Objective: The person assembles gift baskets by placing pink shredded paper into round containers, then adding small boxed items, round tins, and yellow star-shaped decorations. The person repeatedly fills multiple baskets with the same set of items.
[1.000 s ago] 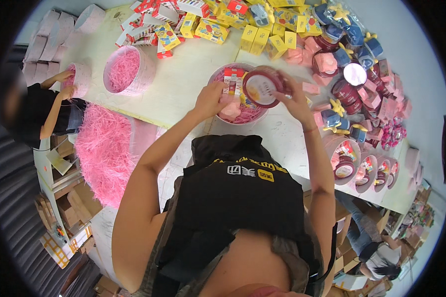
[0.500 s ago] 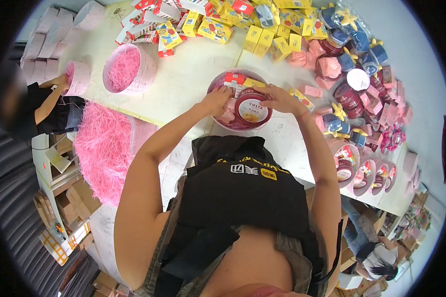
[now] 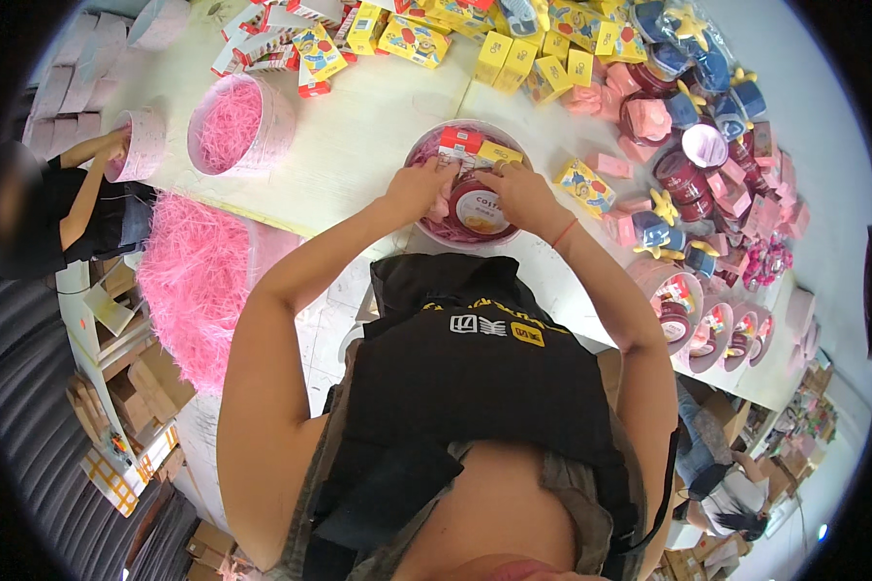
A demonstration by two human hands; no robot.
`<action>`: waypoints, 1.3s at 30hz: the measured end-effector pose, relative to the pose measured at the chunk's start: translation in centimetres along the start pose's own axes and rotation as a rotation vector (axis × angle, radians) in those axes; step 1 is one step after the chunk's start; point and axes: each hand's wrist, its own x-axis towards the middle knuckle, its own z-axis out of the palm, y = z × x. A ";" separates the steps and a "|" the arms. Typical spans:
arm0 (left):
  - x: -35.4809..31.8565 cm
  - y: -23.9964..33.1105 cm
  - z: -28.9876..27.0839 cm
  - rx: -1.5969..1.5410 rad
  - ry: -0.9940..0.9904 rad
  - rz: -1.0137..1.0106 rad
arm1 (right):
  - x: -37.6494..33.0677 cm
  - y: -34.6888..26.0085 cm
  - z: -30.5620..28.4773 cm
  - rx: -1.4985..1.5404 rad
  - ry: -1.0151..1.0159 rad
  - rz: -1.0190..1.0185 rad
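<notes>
A round gift box point(image 3: 413, 155), lined with pink paper shred, stands in front of me on the table. Inside it lie a red-and-white carton point(image 3: 460, 142), a yellow carton point(image 3: 500, 153), a soft pink item point(image 3: 440, 207) and a dark red round tub point(image 3: 484, 210) with a white label. My left hand point(image 3: 420, 189) reaches over the box's left side, its bent fingers on the pink item. My right hand point(image 3: 530, 201) covers the tub's right edge, fingers curled at its upper rim beside the yellow carton. Some fingertips are hidden among the contents.
Another round box point(image 3: 279, 126) with pink shred stands left, near a large heap of pink shred point(image 3: 199, 290). Yellow cartons point(image 3: 415, 44) pile at the back; tubs and blue plush items point(image 3: 657, 237) crowd the right. Filled boxes point(image 3: 712, 334) line the right edge. A co-worker point(image 3: 53, 213) handles a box.
My right hand has shifted inward, from the tub's far right side to its upper rim. The tub sits slightly further left and lower in the box. My left hand stays at the pink item.
</notes>
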 end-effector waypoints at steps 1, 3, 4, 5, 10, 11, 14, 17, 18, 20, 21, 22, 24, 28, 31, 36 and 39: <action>-0.3 -0.1 0.1 -0.023 0.031 0.004 | -0.1 -0.2 0.7 -0.004 -0.007 0.006; -0.5 0.4 0.5 -0.015 0.070 0.047 | -0.4 -0.2 1.5 0.012 -0.014 0.023; -0.3 0.6 0.3 -0.005 0.093 0.072 | -0.3 -0.1 1.6 0.030 -0.008 0.034; -0.3 0.7 0.3 -0.005 0.082 0.068 | -0.4 0.0 1.8 0.048 -0.001 0.046; -0.5 1.3 -0.8 -0.075 0.106 0.084 | -3.3 0.3 1.6 0.391 0.247 0.176; -0.5 1.8 -1.3 -0.128 0.116 0.079 | -4.1 0.3 1.3 0.511 0.311 0.206; -0.4 3.0 -1.4 -0.274 0.161 0.108 | -6.1 -0.5 2.2 0.434 0.442 0.306; 0.5 3.9 0.0 -0.310 0.230 0.203 | -6.4 -0.4 4.0 0.283 0.523 0.264; 0.2 4.3 0.2 -0.269 0.227 0.201 | -6.4 -0.5 4.5 0.255 0.488 0.281; 0.4 4.5 0.4 -0.205 0.249 0.187 | -5.9 -1.1 3.5 0.251 0.403 0.333; 0.8 4.2 0.6 -0.218 0.233 0.193 | -5.7 -1.3 3.2 0.249 0.360 0.356; 1.1 4.0 0.6 -0.234 0.217 0.198 | -5.5 -1.2 3.5 0.175 0.401 0.316; 1.3 3.8 0.8 -0.243 0.196 0.202 | -5.3 -0.6 3.6 0.151 0.329 0.308; 1.1 4.1 0.9 -0.245 0.207 0.186 | -4.7 -0.7 4.9 0.006 0.266 0.274; 1.1 4.3 1.1 -0.247 0.224 0.169 | -4.0 -0.8 5.7 -0.073 0.167 0.300; 1.4 4.3 1.2 -0.282 0.283 0.161 | -4.8 -0.8 4.7 0.058 0.231 0.324; 0.9 4.6 1.4 -0.290 0.335 0.172 | -5.8 -1.6 5.0 0.098 0.307 0.313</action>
